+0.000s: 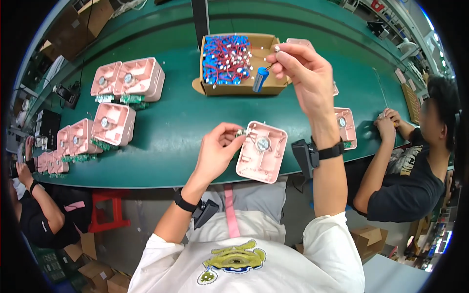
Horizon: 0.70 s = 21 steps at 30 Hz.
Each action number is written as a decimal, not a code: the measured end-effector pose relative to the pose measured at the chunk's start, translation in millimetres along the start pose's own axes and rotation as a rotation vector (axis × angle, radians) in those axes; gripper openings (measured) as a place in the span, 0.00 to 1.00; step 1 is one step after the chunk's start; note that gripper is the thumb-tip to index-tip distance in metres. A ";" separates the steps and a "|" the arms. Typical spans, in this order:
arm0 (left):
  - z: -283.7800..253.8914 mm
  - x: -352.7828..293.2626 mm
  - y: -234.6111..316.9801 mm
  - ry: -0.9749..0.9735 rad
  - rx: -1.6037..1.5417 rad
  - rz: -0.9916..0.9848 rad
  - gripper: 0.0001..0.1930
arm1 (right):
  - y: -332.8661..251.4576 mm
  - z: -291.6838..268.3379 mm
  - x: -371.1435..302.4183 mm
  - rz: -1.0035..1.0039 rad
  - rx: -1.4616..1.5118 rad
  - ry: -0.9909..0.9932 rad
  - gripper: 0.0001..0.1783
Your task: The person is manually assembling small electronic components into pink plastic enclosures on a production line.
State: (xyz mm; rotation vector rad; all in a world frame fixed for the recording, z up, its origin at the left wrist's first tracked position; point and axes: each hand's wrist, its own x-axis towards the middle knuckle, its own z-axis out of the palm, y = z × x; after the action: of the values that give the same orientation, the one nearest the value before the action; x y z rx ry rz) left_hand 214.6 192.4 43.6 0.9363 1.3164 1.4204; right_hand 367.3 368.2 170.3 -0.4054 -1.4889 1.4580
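Note:
My right hand (307,73) is raised at the near right corner of the cardboard box, its thumb and forefinger pinching the small white connector of a blue cylindrical battery (260,80). The battery dangles by its leads in front of the box wall. My left hand (218,149) pinches a small wired part (240,132) at the left edge of a pink plastic housing (261,166); the fingers partly hide this part. The housing lies open side up on the bench, with a round silver speaker (263,144) inside.
The cardboard box (268,89) holds many blue batteries (227,58) with red leads. Pink housings (141,73) with green circuit boards stand stacked and lined up at left on the green bench (181,141). Another housing (347,128) lies right. Co-workers sit at both sides.

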 end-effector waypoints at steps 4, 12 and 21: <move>3.2 3.5 0.0 0.053 0.085 0.038 0.11 | -20.3 2.6 -30.4 0.099 -0.047 -0.052 0.09; 7.2 1.0 5.3 0.083 0.129 0.078 0.09 | -18.7 -2.0 -68.0 0.295 -0.098 -0.073 0.07; 26.8 -5.3 28.3 0.115 0.459 0.165 0.09 | -13.9 -9.3 -65.3 0.338 -0.159 -0.085 0.07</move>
State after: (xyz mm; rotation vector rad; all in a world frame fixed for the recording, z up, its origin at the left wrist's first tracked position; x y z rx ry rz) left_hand 237.6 195.3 75.4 1.3028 1.7285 1.3330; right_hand 410.6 318.9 155.1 -0.7284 -1.6699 1.6382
